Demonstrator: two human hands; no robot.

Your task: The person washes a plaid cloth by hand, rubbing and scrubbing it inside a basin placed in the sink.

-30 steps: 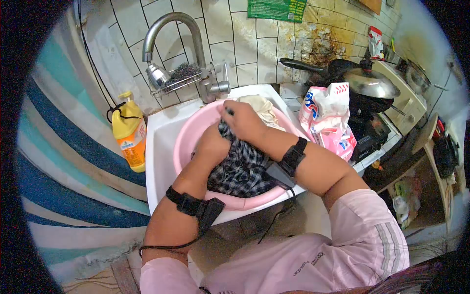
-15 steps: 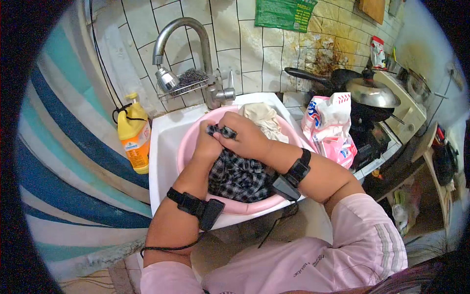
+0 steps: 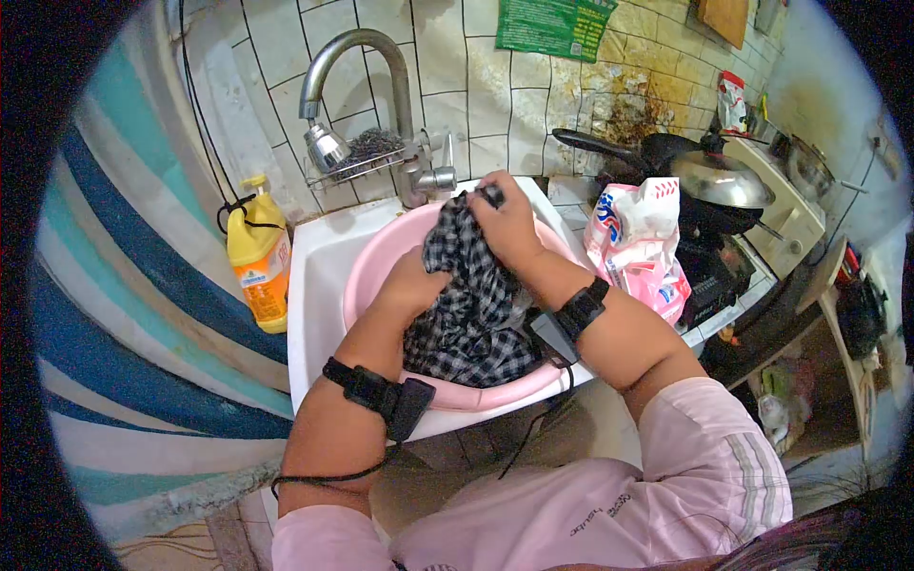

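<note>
A black and white checked cloth garment (image 3: 473, 328) lies bunched in a pink basin (image 3: 364, 276), with one part stretched upward between my hands. My right hand (image 3: 506, 221) grips its raised upper end near the basin's far rim. Lower and to the left, my left hand (image 3: 411, 284) is closed on the garment's side, its fingertips partly hidden by the fabric. The basin rests in a white sink (image 3: 307, 285). The cream cloth seen earlier at the basin's far side is now hidden behind my right hand and the garment.
A curved faucet (image 3: 400, 105) and a wire rack with a scouring pad (image 3: 373, 145) stand behind the basin. To the left is a yellow bottle (image 3: 259, 257). On the right are a pink and white detergent bag (image 3: 636, 243) and a lidded pan (image 3: 716, 181) on the stove.
My hands were together, squeezing a bunch of the garment. Now they are apart: the right has moved up and right, the left slightly down, and the fabric is spread between them.
</note>
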